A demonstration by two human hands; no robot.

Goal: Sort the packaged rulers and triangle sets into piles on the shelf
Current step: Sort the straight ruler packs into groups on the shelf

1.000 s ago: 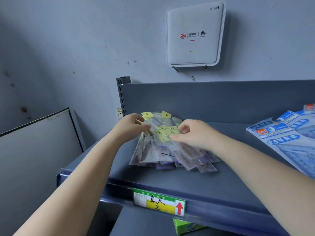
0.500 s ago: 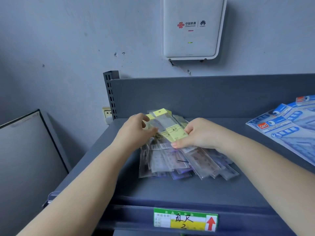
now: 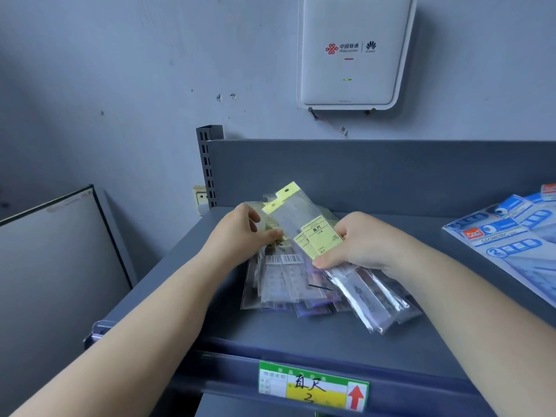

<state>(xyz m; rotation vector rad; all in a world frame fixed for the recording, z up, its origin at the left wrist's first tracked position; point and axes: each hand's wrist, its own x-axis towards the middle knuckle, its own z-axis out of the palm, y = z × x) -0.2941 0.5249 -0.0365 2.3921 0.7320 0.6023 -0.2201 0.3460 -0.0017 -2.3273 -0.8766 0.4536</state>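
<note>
A loose heap of clear-packaged rulers (image 3: 288,284) with yellow header cards lies on the grey shelf (image 3: 301,335). My right hand (image 3: 358,245) grips a few of these packs, raised at an angle so their yellow tops (image 3: 288,192) point up and away. My left hand (image 3: 237,233) pinches the upper end of packs in the heap, thumb on top. Blue-and-white triangle set packs (image 3: 517,242) are stacked at the shelf's right end, away from both hands.
The shelf has a grey back panel (image 3: 391,173) and a slotted upright post (image 3: 209,164) at its left corner. A green-and-yellow price label (image 3: 313,386) sits on the front rail. A white router (image 3: 352,52) hangs on the wall above. A white board (image 3: 57,254) leans at left.
My right hand has lifted its few ruler packs higher off the heap, tilting them up. The left hand has stayed on the heap's upper end. The camera has come closer.
</note>
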